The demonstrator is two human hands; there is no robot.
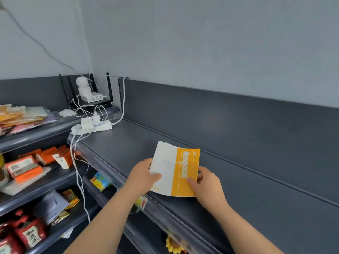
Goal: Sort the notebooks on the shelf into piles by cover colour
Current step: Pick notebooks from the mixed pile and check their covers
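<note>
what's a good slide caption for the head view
Left hand and right hand hold a thin yellow-and-white paper notebook at a dark grey metal shelf.

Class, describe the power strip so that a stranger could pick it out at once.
Follow the long dark shelf to its far left end, by the wall corner. The power strip lies flat there; unlike the black router behind, it is white with chargers plugged in.

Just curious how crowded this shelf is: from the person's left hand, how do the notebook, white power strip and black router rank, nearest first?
1. The yellow and white notebook, gripped by the left hand itself.
2. The white power strip, away to the left at the shelf's far end.
3. The black router, behind the strip in the back corner.
</note>
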